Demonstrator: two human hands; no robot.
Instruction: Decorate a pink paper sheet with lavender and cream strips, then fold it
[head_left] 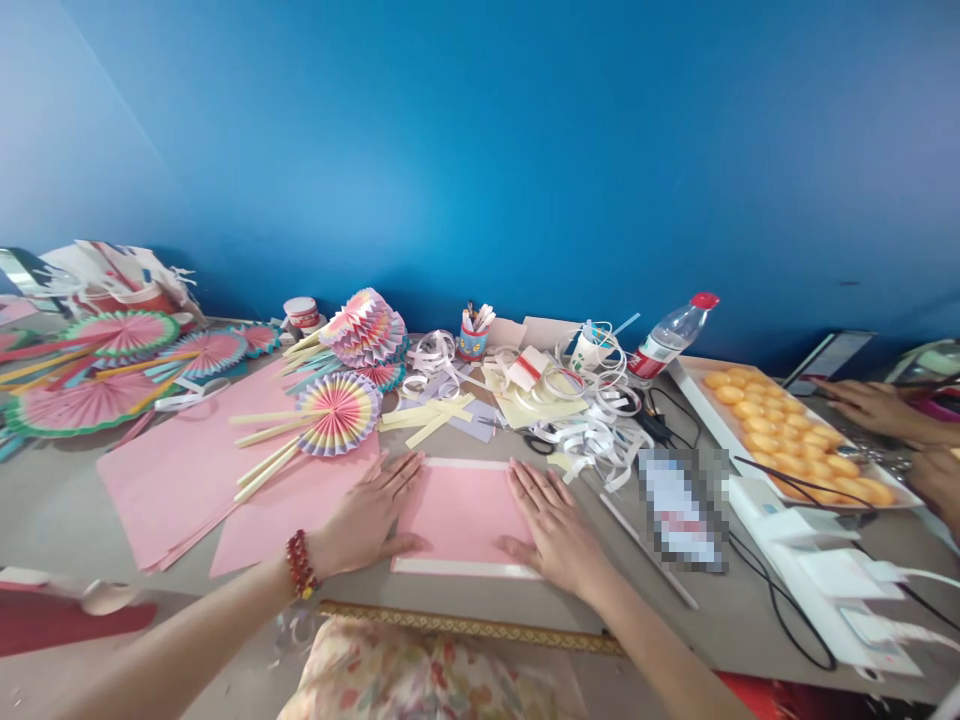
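Note:
A pink paper sheet [459,515] with white strips along its near and far edges lies flat on the grey table [465,600] in front of me. My left hand [371,520] rests flat on its left edge, fingers stretched out, a red bead bracelet on the wrist. My right hand [551,525] lies flat on its right edge, fingers spread. Neither hand holds anything.
A stack of pink sheets [180,480] lies to the left, with folded paper fans [337,412] and more fans [112,370] behind. White paper strips [592,420], a pen cup [472,340], a water bottle [671,335] and a tray of orange rounds [795,430] are further right. Another person's hands [892,420] are at far right.

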